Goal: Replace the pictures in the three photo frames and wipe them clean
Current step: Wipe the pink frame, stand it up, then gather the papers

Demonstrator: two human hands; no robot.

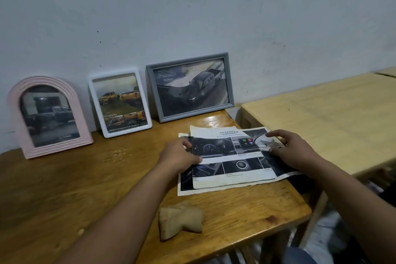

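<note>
Three photo frames lean against the wall at the back of the wooden table: a pink arched frame [50, 117] on the left, a white frame [120, 103] in the middle and a grey frame [189, 88] on the right, each holding a car picture. In front of the grey frame lies a stack of printed car pictures [232, 159]. My left hand [179, 154] pinches the left edge of the top sheet. My right hand [289, 150] rests on the stack's right part, fingers spread. A folded tan cloth [180, 219] lies near the table's front edge.
The brown wooden table [75, 178] ends just right of the pictures. A lighter wooden table [325, 113] stands beside it on the right, slightly higher. The grey wall rises right behind the frames.
</note>
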